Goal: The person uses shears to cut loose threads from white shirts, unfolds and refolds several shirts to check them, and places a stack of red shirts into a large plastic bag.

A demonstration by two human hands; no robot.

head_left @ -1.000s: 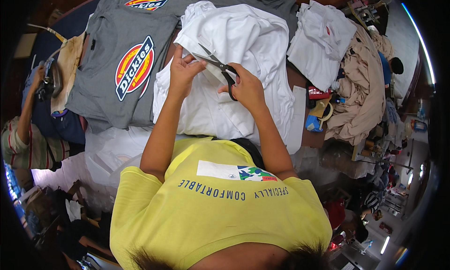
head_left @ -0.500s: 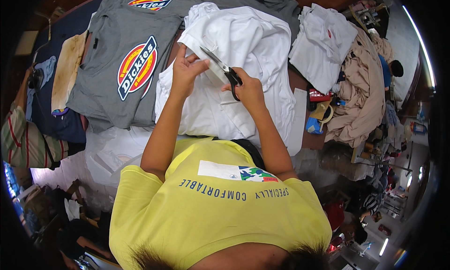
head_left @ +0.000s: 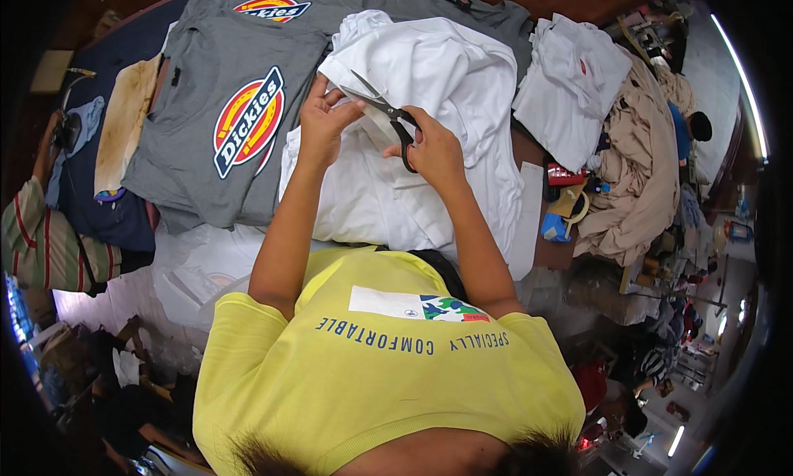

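A heap of white knit garments (head_left: 462, 71) lies in front of me. At its left edge my left hand (head_left: 325, 129) is closed, pinching a fold of white cloth between thumb and fingers. My right hand (head_left: 438, 155) has its fingers in the handles of black-handled scissors (head_left: 383, 107). The blades are parted and point up and left, close to the left fingertips, over the held cloth. Whether they touch a thread or the fabric is too small to tell.
Grey T-shirts (head_left: 186, 104) with a large printed emblem lie on the left. Folded white shirts (head_left: 570, 88), a beige cloth heap (head_left: 636, 170) and a tape roll (head_left: 578, 207) are on the right. At far left, a person in a striped shirt (head_left: 62, 236) holds an iron (head_left: 66, 133).
The scissor blades have spread apart and shifted slightly left, nearer the left fingertips. My right hand has moved a little up and left with them. The left hand keeps its pinch.
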